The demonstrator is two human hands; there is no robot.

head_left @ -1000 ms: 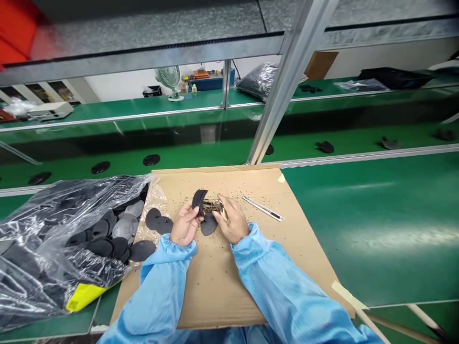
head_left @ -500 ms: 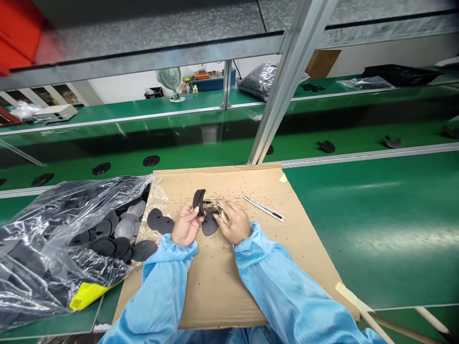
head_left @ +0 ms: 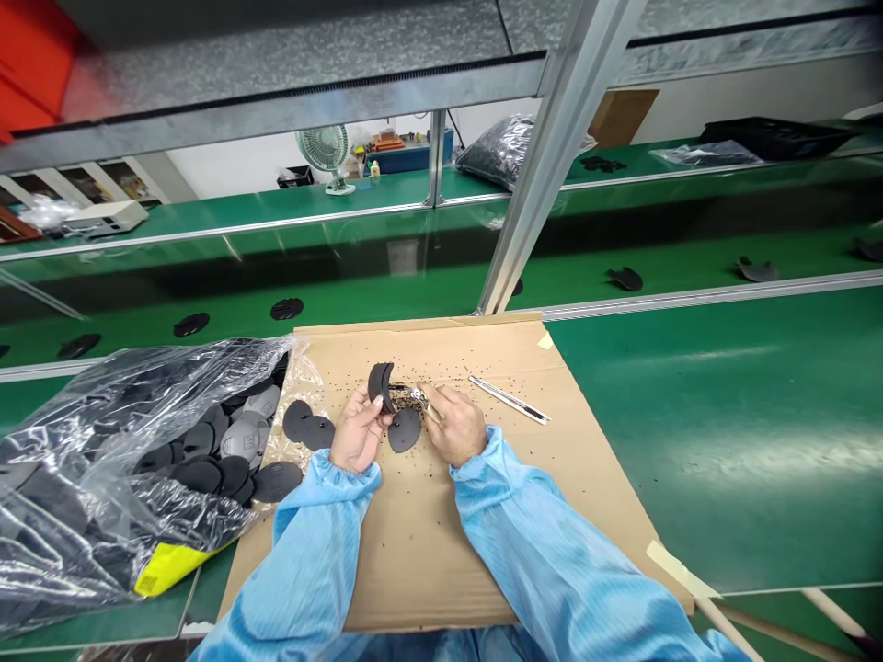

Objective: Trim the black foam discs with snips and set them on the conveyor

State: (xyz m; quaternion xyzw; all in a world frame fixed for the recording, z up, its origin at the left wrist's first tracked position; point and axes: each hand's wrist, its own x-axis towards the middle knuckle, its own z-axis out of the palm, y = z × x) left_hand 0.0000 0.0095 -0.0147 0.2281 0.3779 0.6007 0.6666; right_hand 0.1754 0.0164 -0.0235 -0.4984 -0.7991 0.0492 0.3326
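- Curved black piece (head_left: 381, 384): pinched upright in the fingers of the left hand (head_left: 357, 428), near the middle of the cardboard, its exact material not clear.
- Left hand: closed around the piece, fingers curled, bare.
- Right hand (head_left: 455, 425): bare, just beside the left, holding a small metal tool (head_left: 418, 397) whose tip reaches toward the piece. Too small to tell whether it is tweezers or pliers.
- Black disc (head_left: 404, 429): lying flat on the cardboard, directly below the held piece, touching neither hand as far as can be seen.
- Black crumbs (head_left: 441, 366): scattered widely over the cardboard, thickest around the hands.
- Utility knife (head_left: 509, 400): lying at an angle on the cardboard, right of the hands.
- Cardboard sheet (head_left: 428, 552): flat on the green workbench (head_left: 704, 478), with masking tape (head_left: 680, 570) at its near right corner.
- Two more black discs (head_left: 307, 427): overlapping on the left part of the cardboard.
- Clear plastic bag (head_left: 89, 460): open at the left, spilling black and grey discs (head_left: 241, 441), with a yellow label (head_left: 172, 568) at its near edge.
- Blue sleeves (head_left: 544, 570): elastic cuffs at both wrists.
- Far benches: more black pieces (head_left: 286, 309) spaced along the green top, a small fan (head_left: 326, 147) beyond.
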